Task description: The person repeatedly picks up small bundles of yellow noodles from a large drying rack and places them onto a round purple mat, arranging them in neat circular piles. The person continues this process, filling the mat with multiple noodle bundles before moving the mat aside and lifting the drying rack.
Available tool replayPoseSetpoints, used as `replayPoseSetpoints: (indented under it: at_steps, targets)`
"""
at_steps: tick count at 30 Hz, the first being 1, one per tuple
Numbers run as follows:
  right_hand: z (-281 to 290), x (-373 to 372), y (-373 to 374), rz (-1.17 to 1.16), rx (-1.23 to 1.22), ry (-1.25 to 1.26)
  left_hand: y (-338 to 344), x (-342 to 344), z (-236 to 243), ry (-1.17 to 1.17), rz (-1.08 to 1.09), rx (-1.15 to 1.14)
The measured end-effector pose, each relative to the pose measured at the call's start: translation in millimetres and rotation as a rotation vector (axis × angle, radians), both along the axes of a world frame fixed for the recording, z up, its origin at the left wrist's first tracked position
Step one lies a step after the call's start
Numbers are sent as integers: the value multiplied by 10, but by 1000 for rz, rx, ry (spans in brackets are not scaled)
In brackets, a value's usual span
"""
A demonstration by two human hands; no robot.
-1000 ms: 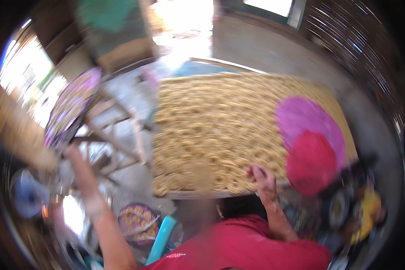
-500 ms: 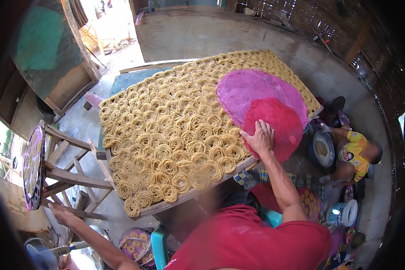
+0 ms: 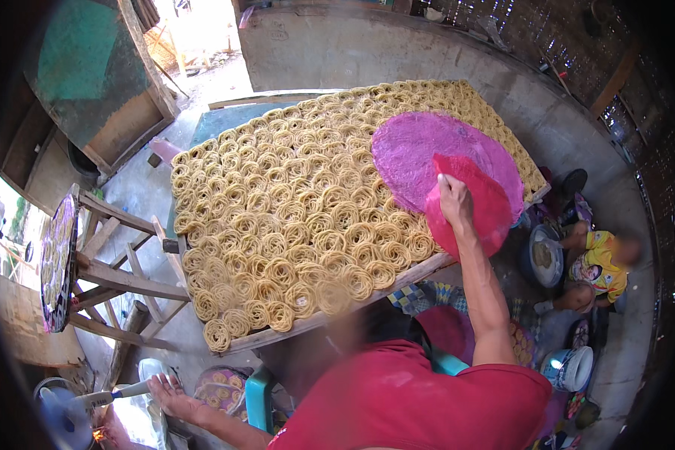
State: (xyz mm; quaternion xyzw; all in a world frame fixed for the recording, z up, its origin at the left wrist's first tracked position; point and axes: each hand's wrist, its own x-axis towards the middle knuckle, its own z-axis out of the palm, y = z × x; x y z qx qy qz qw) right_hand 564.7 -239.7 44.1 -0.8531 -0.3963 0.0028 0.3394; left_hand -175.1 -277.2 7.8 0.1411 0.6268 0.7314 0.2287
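My right hand (image 3: 456, 201) is closed on the upper left edge of a red round sheet (image 3: 481, 219), which is bent up and creased under the grip. Beneath it lies a larger pink-purple round sheet (image 3: 420, 146), on top of many coiled noodle nests (image 3: 300, 217). The nests cover a wooden-edged table in tight rows. Low on the left, my left hand (image 3: 174, 400) is open with fingers spread, holding nothing. It is beside the pale end of a long handle (image 3: 120, 393), and I cannot tell whether they touch.
A wooden stand (image 3: 116, 277) props up a round tray (image 3: 58, 262) of nests at left. A teal chair (image 3: 259, 397) is at my body. Another person (image 3: 600, 262) in yellow sits at right, by a basin (image 3: 544, 255). A white bucket (image 3: 570, 369) stands nearer.
My right hand has gone from lying flat on the red sheet to gripping its edge, folding it up. My left hand has moved right and down, away from the stand toward the handle.
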Motion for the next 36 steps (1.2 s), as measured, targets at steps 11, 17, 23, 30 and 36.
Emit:
replayPoseSetpoints:
  at_steps: [11, 17, 23, 30, 36]
  targets:
    - [-152, -377, 796, 147, -410, -261, 267, 658, 161, 88, -211, 101]
    - [-85, -440, 768, 158, -502, -186, 50, 762, 13, -16, -151, 33]
    - [-119, -316, 783, 229, -448, -285, -32, 804, 51, 13, -154, 19]
    - [-85, -352, 824, 257, -568, -404, 78, 1195, 522, 181, -315, 75]
    - [-135, -334, 833, 288, -579, -476, 256, 1496, 1910, 649, -474, 615]
